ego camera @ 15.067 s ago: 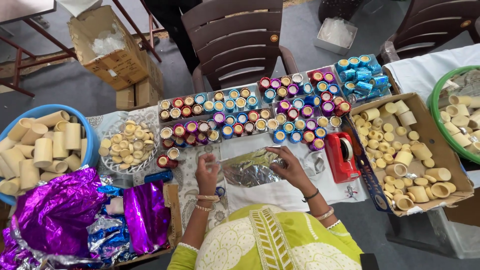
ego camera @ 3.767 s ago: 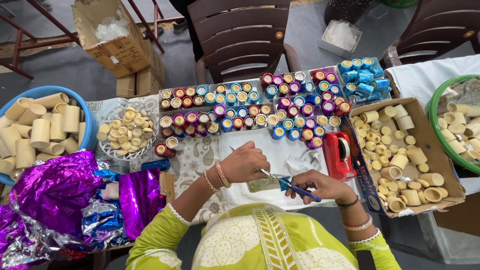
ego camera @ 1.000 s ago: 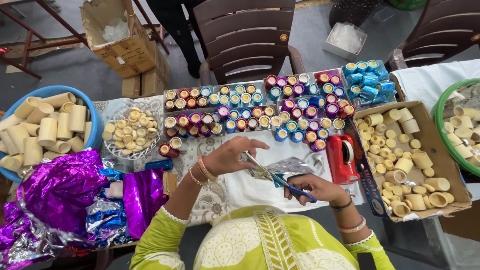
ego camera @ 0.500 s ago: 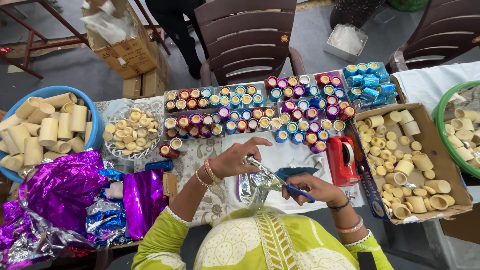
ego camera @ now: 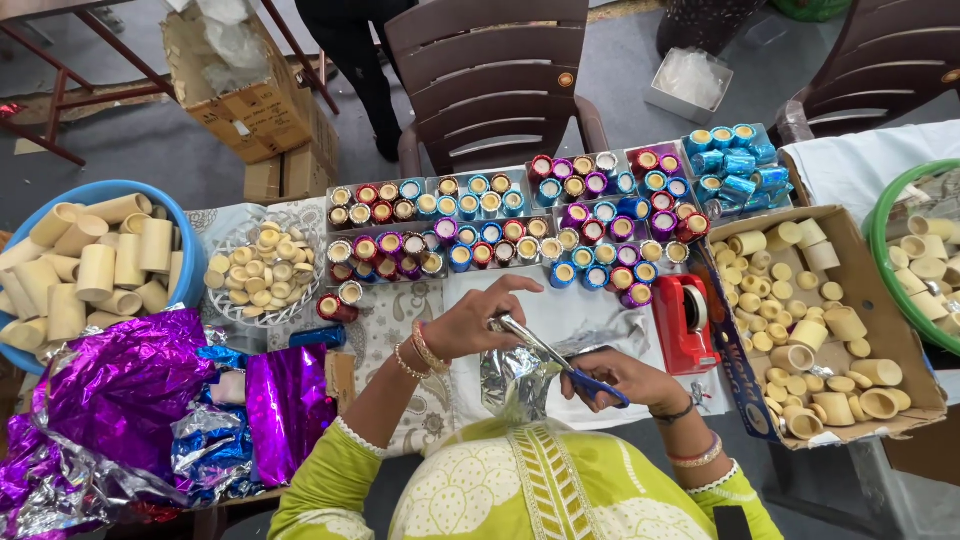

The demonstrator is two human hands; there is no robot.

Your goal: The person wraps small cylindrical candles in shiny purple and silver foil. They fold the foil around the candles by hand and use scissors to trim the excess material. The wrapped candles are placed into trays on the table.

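Nearest you, your right hand (ego camera: 612, 378) is closed through the blue handles of the steel scissors (ego camera: 556, 358), and your left hand (ego camera: 478, 318) pinches the crinkled silver foil sheet (ego camera: 512, 378) at the blade tips; the foil hangs just below the scissors, over the white work cloth (ego camera: 590, 318). The blades look slightly parted, though foil glare makes that hard to tell.

Your left fingertips sit right at the cutting edge, so a quick snip could nick them, and slack foil may tear crookedly instead of cutting clean.

Left of the scissors lies a heap of purple and blue metallic foil (ego camera: 130, 400). Just right of them stands a red tape dispenser (ego camera: 685, 322), and beyond it an open cardboard box (ego camera: 870, 250) holds plain cream cylinders. Above the scissors, clear trays (ego camera: 480, 185) hold rows of foil-wrapped cups in red, blue and purple. Farther left, a white mesh basket (ego camera: 225, 310) holds small cream rings, and a blue plastic tub (ego camera: 190, 250) holds tall cream tubes.
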